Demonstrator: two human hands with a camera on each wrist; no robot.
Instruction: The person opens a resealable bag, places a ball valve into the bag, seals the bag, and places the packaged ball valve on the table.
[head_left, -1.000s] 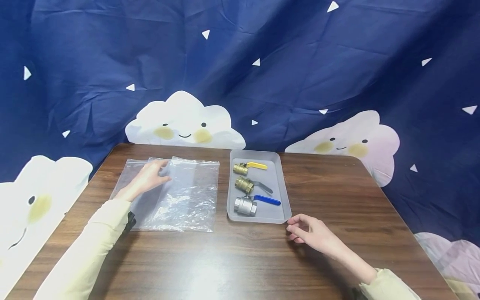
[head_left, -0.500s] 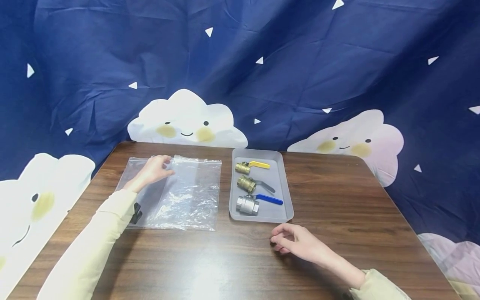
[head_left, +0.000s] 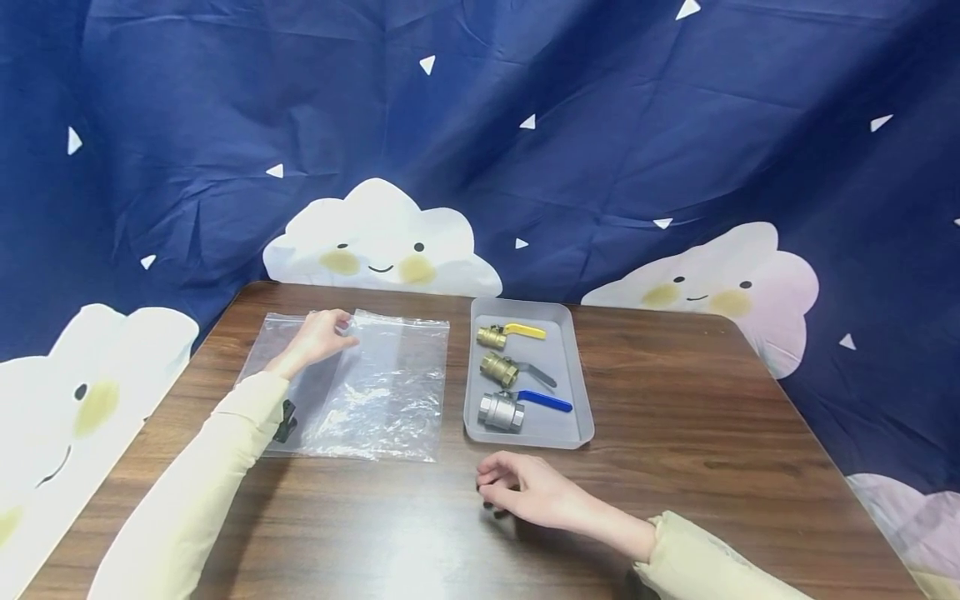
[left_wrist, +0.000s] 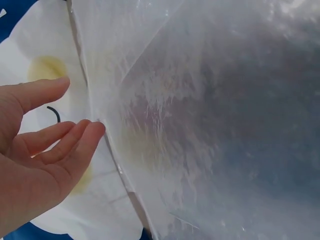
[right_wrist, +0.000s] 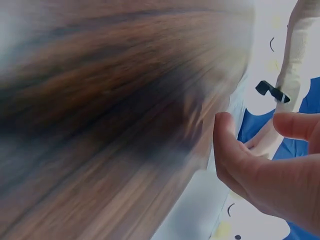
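Observation:
Clear zip-top plastic bags [head_left: 393, 387] lie overlapping on the left of the table. My left hand [head_left: 318, 337] is over them near their zip edges, thumb and fingers apart, holding nothing. In the left wrist view its fingertips [left_wrist: 95, 131] are right at a bag's zip edge. My right hand [head_left: 536, 492] hovers low over the table in front of the tray, fingers loosely bent and grasping nothing. The translucent plastic tray [head_left: 583, 417] holds three ball valves: a brass one with a yellow lever [head_left: 525, 331], a brass one with a grey lever [head_left: 498, 369] and a silver one with a blue lever [head_left: 501, 412].
The wooden table [head_left: 675, 400] extends right of the tray and toward me. Behind it hangs a blue curtain [head_left: 600, 150] with clouds and triangles. A black device [head_left: 286, 422] is on my left wrist.
My right hand has moved left, from the tray's near right corner to just in front of its near left corner. The left hand has shifted slightly toward the bags' zip edges.

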